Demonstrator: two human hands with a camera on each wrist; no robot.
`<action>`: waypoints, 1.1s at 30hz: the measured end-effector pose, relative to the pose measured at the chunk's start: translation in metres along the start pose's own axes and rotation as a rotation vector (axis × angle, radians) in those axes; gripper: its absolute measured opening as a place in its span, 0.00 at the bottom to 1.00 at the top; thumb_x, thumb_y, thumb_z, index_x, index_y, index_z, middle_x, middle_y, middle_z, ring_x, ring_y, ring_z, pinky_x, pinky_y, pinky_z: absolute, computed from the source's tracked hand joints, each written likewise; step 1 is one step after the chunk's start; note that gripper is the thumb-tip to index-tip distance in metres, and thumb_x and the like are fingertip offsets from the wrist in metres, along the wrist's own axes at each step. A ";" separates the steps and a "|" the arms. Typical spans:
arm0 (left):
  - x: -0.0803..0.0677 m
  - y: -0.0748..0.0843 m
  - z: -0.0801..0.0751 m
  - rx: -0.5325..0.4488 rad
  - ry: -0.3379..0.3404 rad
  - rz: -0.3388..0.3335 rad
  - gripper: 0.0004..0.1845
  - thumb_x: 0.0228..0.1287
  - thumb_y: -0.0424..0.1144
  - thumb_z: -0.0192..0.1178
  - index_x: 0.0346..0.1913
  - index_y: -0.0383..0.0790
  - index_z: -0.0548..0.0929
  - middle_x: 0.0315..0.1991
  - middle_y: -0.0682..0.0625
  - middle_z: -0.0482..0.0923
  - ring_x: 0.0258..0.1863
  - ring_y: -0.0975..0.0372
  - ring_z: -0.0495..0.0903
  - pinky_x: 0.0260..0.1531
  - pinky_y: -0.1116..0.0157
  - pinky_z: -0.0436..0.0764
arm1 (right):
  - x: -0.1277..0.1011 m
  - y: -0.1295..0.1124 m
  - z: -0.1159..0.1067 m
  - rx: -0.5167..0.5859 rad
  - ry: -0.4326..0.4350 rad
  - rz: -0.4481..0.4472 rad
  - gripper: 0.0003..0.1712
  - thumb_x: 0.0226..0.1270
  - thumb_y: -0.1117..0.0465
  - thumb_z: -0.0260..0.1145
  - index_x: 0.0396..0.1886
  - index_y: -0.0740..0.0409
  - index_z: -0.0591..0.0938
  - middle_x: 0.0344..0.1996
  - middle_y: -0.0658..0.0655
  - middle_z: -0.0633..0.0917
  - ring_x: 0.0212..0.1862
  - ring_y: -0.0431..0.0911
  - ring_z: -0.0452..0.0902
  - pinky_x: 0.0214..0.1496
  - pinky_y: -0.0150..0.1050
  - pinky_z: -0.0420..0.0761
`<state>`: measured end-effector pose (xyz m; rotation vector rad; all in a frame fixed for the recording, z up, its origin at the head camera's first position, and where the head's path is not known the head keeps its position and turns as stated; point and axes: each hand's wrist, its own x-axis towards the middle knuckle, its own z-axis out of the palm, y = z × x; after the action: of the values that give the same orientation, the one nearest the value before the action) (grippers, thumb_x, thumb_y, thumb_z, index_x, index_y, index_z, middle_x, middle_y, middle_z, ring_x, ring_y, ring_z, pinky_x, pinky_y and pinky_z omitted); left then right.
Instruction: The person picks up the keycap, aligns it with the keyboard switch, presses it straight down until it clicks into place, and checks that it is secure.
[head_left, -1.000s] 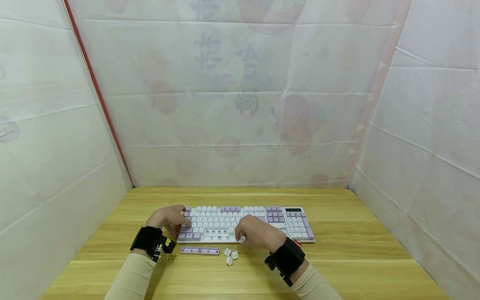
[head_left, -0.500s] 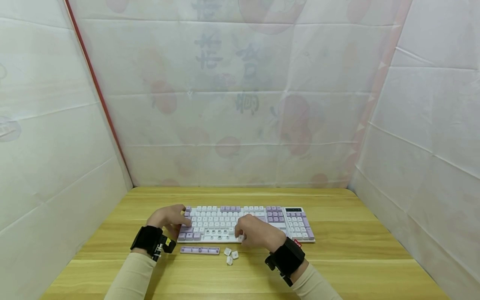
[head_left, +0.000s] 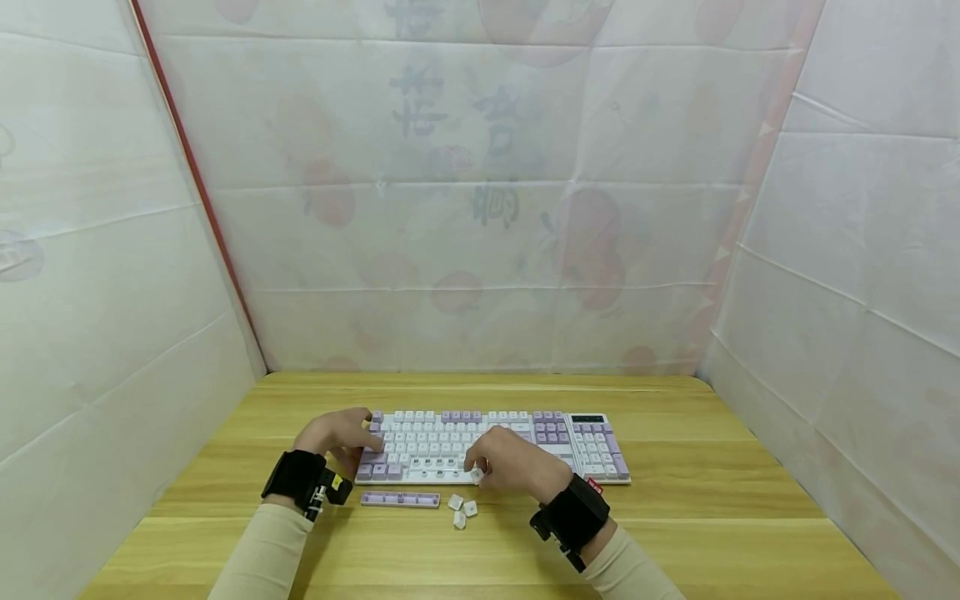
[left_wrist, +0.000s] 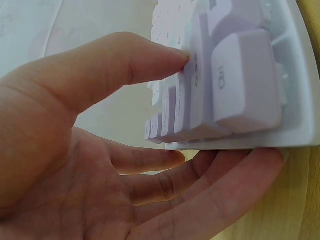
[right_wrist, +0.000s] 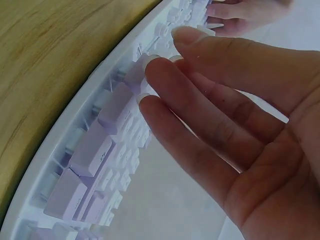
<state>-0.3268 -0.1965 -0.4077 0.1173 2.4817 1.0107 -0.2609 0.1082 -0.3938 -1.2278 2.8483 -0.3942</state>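
A white and purple keyboard (head_left: 525, 433) lies on the wooden table (head_left: 712, 500). My left hand (head_left: 341, 437) grips its left end, thumb (left_wrist: 115, 65) on the keys and fingers (left_wrist: 215, 175) under the edge (left_wrist: 280, 142). At the front middle of the keyboard, my right hand (head_left: 506, 462) pinches a small white keycap (head_left: 476, 475) at its fingertips (right_wrist: 155, 65), just over the bottom row (right_wrist: 92, 150). Part of that row shows bare switches (head_left: 435, 475).
A long purple keycap (head_left: 400, 499) lies on the table in front of the keyboard. Three loose white keycaps (head_left: 461, 508) sit beside it. White sheeted walls (head_left: 480, 208) close in the table on the left, back and right.
My right hand has shifted slightly left and back with the white keycap, from the keyboard's front edge onto the bottom row. The left hand has stayed put.
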 end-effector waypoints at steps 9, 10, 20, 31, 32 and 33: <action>-0.002 -0.001 0.000 -0.014 -0.005 -0.007 0.42 0.56 0.39 0.65 0.69 0.27 0.56 0.42 0.39 0.77 0.35 0.55 0.82 0.32 0.56 0.85 | -0.001 -0.003 0.000 0.045 -0.010 0.035 0.09 0.54 0.63 0.72 0.37 0.54 0.87 0.17 0.43 0.77 0.20 0.31 0.65 0.27 0.23 0.71; -0.001 -0.001 0.000 -0.015 -0.004 -0.007 0.42 0.56 0.39 0.65 0.69 0.27 0.56 0.42 0.39 0.77 0.35 0.55 0.82 0.32 0.56 0.85 | -0.001 -0.003 0.000 0.044 -0.006 0.034 0.07 0.54 0.61 0.73 0.35 0.53 0.86 0.17 0.43 0.76 0.20 0.31 0.65 0.28 0.23 0.71; 0.001 -0.003 0.000 -0.010 -0.003 0.008 0.42 0.56 0.39 0.65 0.69 0.27 0.57 0.43 0.39 0.77 0.36 0.55 0.81 0.32 0.56 0.85 | 0.000 -0.005 0.002 0.025 0.019 0.043 0.08 0.54 0.55 0.73 0.26 0.48 0.81 0.19 0.40 0.75 0.22 0.32 0.67 0.27 0.23 0.70; 0.001 -0.002 0.000 0.000 -0.001 0.008 0.42 0.56 0.40 0.65 0.69 0.28 0.56 0.45 0.39 0.76 0.38 0.55 0.81 0.33 0.56 0.85 | 0.001 -0.003 0.003 0.029 0.047 -0.018 0.06 0.55 0.58 0.72 0.33 0.52 0.85 0.20 0.42 0.77 0.23 0.31 0.67 0.29 0.22 0.71; 0.001 -0.002 0.000 0.000 0.000 0.008 0.42 0.56 0.40 0.65 0.69 0.28 0.56 0.45 0.39 0.76 0.38 0.55 0.81 0.33 0.56 0.85 | 0.001 -0.002 0.004 0.026 0.050 -0.024 0.06 0.56 0.59 0.71 0.34 0.53 0.85 0.21 0.42 0.77 0.23 0.31 0.67 0.30 0.22 0.71; 0.000 -0.002 0.000 0.001 0.001 0.008 0.43 0.56 0.40 0.65 0.69 0.28 0.56 0.45 0.39 0.76 0.38 0.55 0.81 0.33 0.56 0.85 | 0.001 -0.002 0.004 0.020 0.056 -0.033 0.07 0.56 0.59 0.71 0.35 0.53 0.85 0.22 0.42 0.78 0.24 0.30 0.67 0.30 0.22 0.71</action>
<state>-0.3272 -0.1982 -0.4092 0.1273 2.4842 1.0126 -0.2595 0.1051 -0.3967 -1.2817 2.8658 -0.4641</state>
